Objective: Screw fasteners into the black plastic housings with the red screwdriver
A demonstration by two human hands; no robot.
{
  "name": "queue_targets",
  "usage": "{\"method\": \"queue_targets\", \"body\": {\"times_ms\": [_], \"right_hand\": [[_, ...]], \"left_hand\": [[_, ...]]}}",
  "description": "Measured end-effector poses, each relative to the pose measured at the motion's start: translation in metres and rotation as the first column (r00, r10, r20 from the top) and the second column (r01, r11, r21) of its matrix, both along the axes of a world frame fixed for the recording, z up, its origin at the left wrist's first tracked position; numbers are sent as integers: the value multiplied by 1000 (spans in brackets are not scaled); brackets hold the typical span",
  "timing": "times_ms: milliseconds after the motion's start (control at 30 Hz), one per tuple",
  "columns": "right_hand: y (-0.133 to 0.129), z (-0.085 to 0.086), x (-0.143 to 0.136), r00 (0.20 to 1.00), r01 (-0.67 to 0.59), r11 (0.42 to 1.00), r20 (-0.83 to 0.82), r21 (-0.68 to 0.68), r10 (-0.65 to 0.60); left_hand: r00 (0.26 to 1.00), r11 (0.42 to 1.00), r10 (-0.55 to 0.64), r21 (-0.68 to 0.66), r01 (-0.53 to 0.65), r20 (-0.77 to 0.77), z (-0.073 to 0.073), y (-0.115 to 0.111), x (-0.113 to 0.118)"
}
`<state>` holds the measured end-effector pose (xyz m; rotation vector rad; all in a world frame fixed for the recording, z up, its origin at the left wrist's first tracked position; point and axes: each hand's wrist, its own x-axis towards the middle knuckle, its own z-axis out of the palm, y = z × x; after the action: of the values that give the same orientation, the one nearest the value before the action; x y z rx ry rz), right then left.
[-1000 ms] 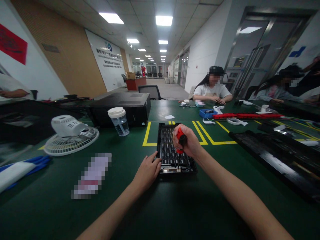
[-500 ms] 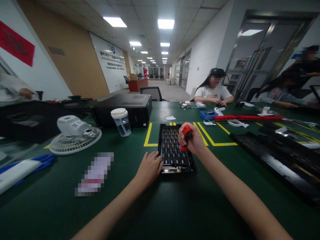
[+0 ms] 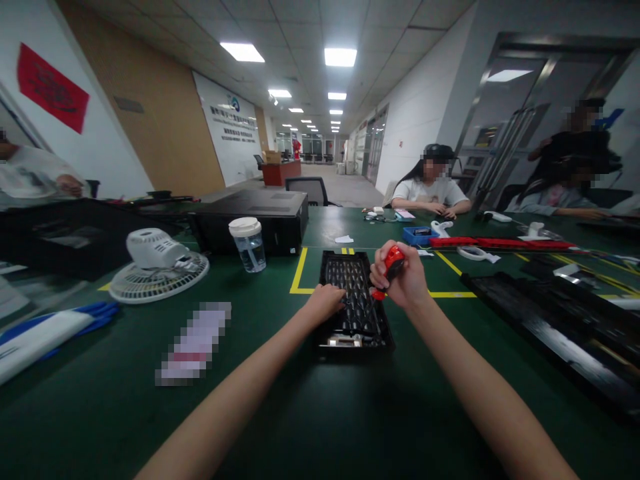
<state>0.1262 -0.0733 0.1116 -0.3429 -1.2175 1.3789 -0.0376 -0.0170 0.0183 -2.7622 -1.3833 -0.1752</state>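
At the far left of the green table [image 3: 280, 413] lies a blue and white glove [image 3: 55, 333], with a white fan [image 3: 160, 267] lying behind it. Next comes a clear cup [image 3: 247, 248] with a white lid, standing in front of a large black box [image 3: 250, 220]. The left hand [image 3: 325, 303] rests at the left side of a black tray [image 3: 373, 341], its fingers bent over the rows of small metal pieces; whether they hold one, I cannot tell. The tray lies flat on the table between the hands. The right hand [image 3: 407, 277] is closed around a red tool [image 3: 395, 255], above the tray's right edge. Farther right are a blue bin [image 3: 419, 235], a white ring [image 3: 470, 254] and a long, dark case [image 3: 540, 333].
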Motion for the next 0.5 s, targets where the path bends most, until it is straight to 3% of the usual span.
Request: {"method": "queue_targets", "body": {"times_ms": [300,500], "right_hand": [[-6,12,9,999,50,999,14,2,-50],[-7,15,11,1000,5,1000,-23,16,-4]], "left_hand": [[997,998,30,-50,-26,71,-10,20,19],[991,996,57,-75,-48,123,-15,23,23]]}}
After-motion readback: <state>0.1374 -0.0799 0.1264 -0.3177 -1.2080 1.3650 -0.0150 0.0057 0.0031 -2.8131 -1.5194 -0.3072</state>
